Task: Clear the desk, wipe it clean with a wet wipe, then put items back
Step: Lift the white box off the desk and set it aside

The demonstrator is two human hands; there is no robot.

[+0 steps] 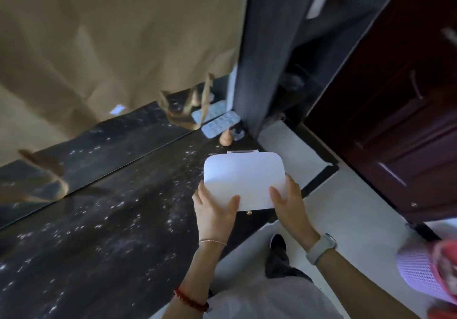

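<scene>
We held white flat item (243, 179) in both hands, left hand (214, 211) and right hand (288, 202) gripping near edge, thumbs on top, above dark desk (103, 207). Blister packs (220, 123) lay beyond fingertips. Step unclear to us: clearing or returning. Next move needed steady two-handed carry.

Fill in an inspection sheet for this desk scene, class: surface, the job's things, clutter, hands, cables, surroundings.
Surface: dark speckled desk top, glossy, mirror behind it.
Job's things: white flat box held over the desk's right end.
Clutter: two blister packs and a small tan gourd-shaped object at the far corner.
Hands: left hand and right hand each grip the box's near edge, thumbs on top.
Cables: nothing seen.
Surroundings: tan curtain, dark wooden door, pale floor, pink mesh item at right.
</scene>
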